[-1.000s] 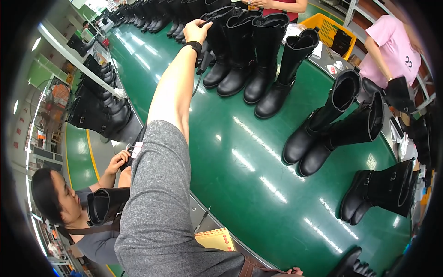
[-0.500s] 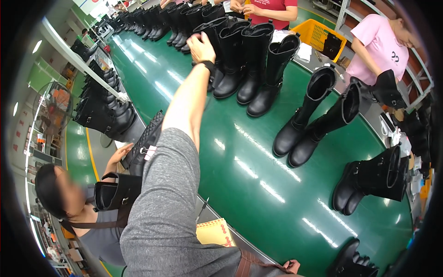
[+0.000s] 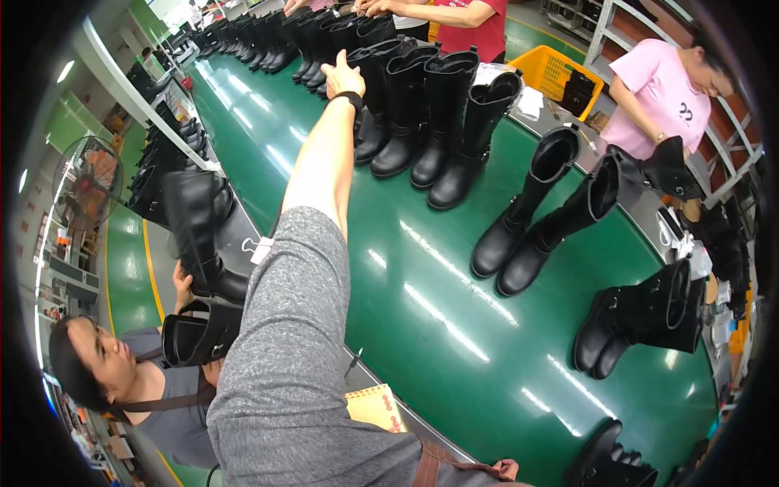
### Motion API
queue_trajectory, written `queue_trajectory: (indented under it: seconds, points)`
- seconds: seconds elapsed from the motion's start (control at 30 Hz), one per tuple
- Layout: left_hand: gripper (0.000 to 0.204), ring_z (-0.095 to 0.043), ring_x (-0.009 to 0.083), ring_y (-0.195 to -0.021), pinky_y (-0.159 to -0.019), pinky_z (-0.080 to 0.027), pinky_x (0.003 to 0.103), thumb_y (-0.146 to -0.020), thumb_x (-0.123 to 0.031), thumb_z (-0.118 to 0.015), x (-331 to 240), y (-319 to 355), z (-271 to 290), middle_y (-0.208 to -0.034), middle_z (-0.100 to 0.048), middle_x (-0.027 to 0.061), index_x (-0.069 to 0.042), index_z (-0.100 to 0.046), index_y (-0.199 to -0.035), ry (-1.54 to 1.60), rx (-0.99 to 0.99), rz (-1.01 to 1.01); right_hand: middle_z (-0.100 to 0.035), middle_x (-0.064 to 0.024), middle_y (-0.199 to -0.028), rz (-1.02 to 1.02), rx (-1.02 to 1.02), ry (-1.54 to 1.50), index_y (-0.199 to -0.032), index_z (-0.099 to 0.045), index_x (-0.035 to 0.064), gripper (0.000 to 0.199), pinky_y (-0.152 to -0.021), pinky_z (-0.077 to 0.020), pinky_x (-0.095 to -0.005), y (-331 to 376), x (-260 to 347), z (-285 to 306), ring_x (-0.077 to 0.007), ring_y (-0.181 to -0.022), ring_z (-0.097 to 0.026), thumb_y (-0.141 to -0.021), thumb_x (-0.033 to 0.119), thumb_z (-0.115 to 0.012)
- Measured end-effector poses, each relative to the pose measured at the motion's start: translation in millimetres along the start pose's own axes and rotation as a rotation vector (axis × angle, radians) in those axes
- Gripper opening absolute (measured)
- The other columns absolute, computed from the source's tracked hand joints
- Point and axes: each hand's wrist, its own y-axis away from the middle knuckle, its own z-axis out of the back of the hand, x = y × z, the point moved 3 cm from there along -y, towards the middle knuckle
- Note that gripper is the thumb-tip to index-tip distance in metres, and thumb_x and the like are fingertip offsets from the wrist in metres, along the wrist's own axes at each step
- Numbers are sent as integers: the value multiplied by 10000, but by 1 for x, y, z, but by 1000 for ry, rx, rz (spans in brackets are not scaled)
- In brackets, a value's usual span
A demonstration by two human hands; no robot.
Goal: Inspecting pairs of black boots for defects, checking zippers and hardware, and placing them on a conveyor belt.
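The left hand (image 3: 343,75) reaches out at 12 o'clock, fingers spread, touching the top of a tall black boot (image 3: 375,97) on the green conveyor belt (image 3: 422,316). 2 more boots (image 3: 454,122) stand just beside it at 1 o'clock. The right hand (image 3: 507,468) barely shows at 6 o'clock; its state cannot be told.

We record glossy black boots (image 3: 449,122) on a plain green conveyor belt (image 3: 454,325), a heather-grey sleeve (image 3: 284,349), a black wristband (image 3: 350,98), a yellow crate (image 3: 545,71), a yellow spiral notebook (image 3: 375,404), and co-workers' pink shirt (image 3: 653,85) and red shirt (image 3: 475,28).
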Motion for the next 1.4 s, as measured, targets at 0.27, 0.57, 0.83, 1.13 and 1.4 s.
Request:
queue_trajectory:
  seconds: [0.27, 0.57, 0.83, 1.13, 1.4]
  points:
    - [584, -626, 310, -1032, -895, -482, 411, -719, -562, -730, 17, -56, -40, -1060, -677, 137, -116, -670, -1091, -129, 186, -219, -636, -181, -876, -173, 166, 269, -971, -614, 55, 238, -729, -493, -418, 4, 101, 45, -348, -804, -615, -846, 257, -629]
    - [268, -632, 320, -1029, -889, -495, 386, -812, -216, -663, 42, -82, -47, -1008, -679, 168, -123, -699, -1060, 70, 163, -298, -634, -165, -852, -85, 134, 306, -941, -623, 97, 214, -721, -493, -440, 7, 97, 35, -364, -795, -615, -841, 286, -624]
    - [299, -682, 152, -708, -724, -512, 287, -836, -243, -685, 47, -73, -50, -825, -709, 69, -67, -679, -1076, 83, 201, -175, -641, -151, -852, -83, 98, 272, -938, -629, 106, 215, -722, -488, -449, 7, 103, 36, -361, -801, -616, -841, 298, -618]
    - [305, -703, 164, -720, -702, -534, 293, -821, -203, -693, 42, -53, -81, -858, -720, 103, -38, -674, -1077, 135, 161, -259, -646, -150, -878, -163, 115, 378, -938, -629, 105, 223, -743, -486, -452, 6, 105, 43, -351, -824, -620, -834, 302, -625]
    - [367, -700, 165, -781, -704, -538, 286, -838, -197, -690, 46, -53, -74, -901, -714, 122, 7, -628, -1137, 240, 252, -217, -616, -168, -879, -32, 35, 373, -972, -608, 88, 240, -720, -482, -462, 9, 89, 35, -325, -793, -593, -832, 277, -657]
